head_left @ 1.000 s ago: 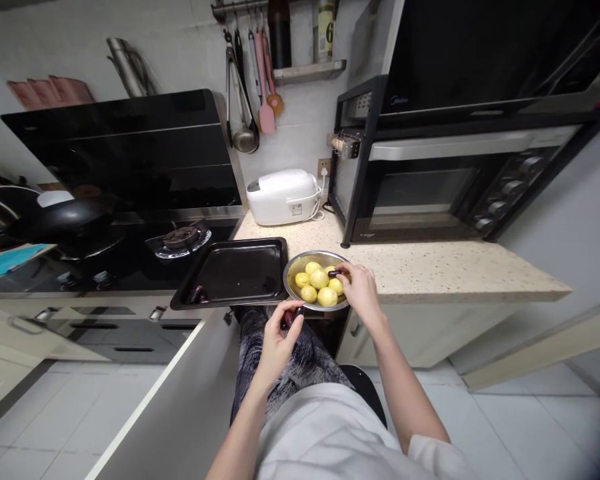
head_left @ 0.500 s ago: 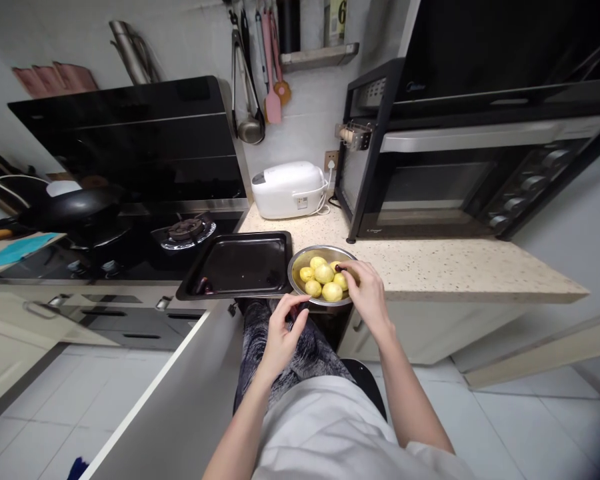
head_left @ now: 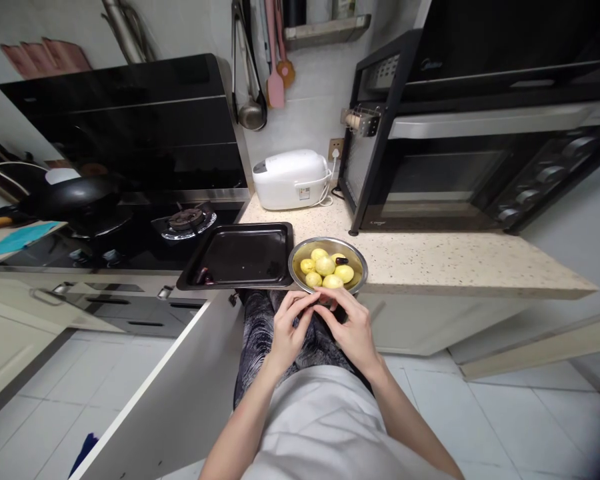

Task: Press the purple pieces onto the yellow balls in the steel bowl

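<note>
My left hand [head_left: 291,325] and my right hand [head_left: 347,328] meet fingertip to fingertip just in front of the metal bowl [head_left: 364,270]. Fingers of both are closed in a pinch; what they hold is too small and hidden to make out. Several yellow, rounded pieces [head_left: 325,266], like peeled potatoes, fill the bowl. One small dark, shiny, oblong piece [head_left: 341,261] lies on top at the right. Left of the bowl rests a black baking tray [head_left: 245,257], with a few dark reddish scraps [head_left: 205,275] in its near left corner.
Behind the tray and bowl stands a white appliance [head_left: 293,179] with a cord. An oven [head_left: 445,173] sits on a black rack to the right. The gas burner [head_left: 186,219] and wok [head_left: 80,203] are left. A cabinet door [head_left: 180,387] stands open beside my legs.
My right hand has let go of the small dark piece in the bowl and come down left to my left hand. The fingertips now meet. The view has shifted slightly.
</note>
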Motion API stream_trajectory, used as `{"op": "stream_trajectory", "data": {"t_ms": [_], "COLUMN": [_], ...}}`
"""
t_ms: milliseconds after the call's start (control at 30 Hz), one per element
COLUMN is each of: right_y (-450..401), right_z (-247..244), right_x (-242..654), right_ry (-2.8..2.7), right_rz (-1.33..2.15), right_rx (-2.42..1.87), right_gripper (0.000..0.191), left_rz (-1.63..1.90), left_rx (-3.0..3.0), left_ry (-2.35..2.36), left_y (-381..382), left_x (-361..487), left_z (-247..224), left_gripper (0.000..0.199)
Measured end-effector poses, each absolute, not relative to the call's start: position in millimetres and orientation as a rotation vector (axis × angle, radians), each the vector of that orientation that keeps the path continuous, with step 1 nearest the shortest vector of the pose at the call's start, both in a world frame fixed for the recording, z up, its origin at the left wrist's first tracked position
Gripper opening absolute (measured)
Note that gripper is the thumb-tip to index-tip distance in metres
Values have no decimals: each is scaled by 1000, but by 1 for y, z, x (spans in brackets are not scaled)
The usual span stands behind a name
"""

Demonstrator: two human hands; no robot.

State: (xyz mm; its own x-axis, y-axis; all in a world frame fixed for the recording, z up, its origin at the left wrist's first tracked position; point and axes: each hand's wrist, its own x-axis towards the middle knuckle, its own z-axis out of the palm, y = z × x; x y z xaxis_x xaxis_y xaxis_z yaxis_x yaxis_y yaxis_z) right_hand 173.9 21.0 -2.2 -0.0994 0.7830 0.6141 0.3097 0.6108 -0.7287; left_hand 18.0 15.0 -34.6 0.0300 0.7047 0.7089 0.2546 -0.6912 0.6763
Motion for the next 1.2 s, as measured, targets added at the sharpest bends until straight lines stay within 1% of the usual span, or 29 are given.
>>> {"op": "stream_trajectory", "data": {"t_ms": [167, 233, 300, 433, 500, 633, 767, 933, 1200], "right_y": [20, 22, 25, 40, 49, 65, 78, 87, 89], "right_z": [-4, -3, -2, -2, -4, -8, -10, -12, -14], "right_x": [174, 178, 183, 193, 196, 199, 202, 207, 210], "right_ry": [-1611, -1608, -1589, -1503, -1501, -1531, -1536, -1604, -1658], "right_rz": [611, 631, 621, 491, 378, 184, 75, 86, 69], "right_rx": [-896, -901, -926, -1048, -1112, -1208, -1329, -1437, -1428], "right_gripper": [13, 12, 12, 13, 15, 16, 16, 13, 16], "left_rz": [1676, 1689, 1722, 1751, 1763, 1786, 1807, 1815, 1762], "left_rx": [1992, 1939, 1848, 1765, 1802, 1922, 1978, 1993, 2046], "left_ry": [980, 1020, 1055, 1073, 1074, 1087, 1128, 1130, 1074], "left_y": [15, 15, 15, 16, 17, 17, 17, 17, 18], "left_x": [19, 21, 23, 27, 26, 24, 21, 20, 21], "left_z": [-39, -42, -45, -47, -45, -38, -34, -32, -34], "left_gripper": [40, 44, 42, 21, 18, 18, 20, 21, 23]}}
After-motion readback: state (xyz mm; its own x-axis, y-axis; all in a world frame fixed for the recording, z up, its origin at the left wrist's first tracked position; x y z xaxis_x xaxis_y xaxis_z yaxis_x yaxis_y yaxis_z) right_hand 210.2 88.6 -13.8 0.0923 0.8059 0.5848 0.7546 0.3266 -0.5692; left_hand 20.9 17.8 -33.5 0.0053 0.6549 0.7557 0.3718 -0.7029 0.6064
